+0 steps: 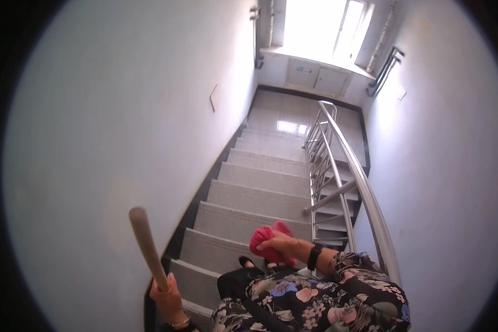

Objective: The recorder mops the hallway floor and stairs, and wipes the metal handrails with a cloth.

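Observation:
My left hand point(168, 296) grips a wooden handle point(146, 242) at the lower left, close to the wall. The rounded top of the handle tilts up and left; its lower end is hidden below my fist. In my right hand point(283, 244) is a bunched red cloth point(265, 242), held in front of my body over the stairs. A dark band circles my right wrist. Below the cloth, my feet in black shoes point(245, 261) show on a step.
Grey stone stairs point(261, 189) descend to a landing point(286, 108) under a bright window point(313, 29). On the right runs a stainless-steel handrail point(367, 197) with balusters; another flight lies beyond it. A pale wall point(108, 124) borders the left. Pipes point(385, 72) are mounted near the landing.

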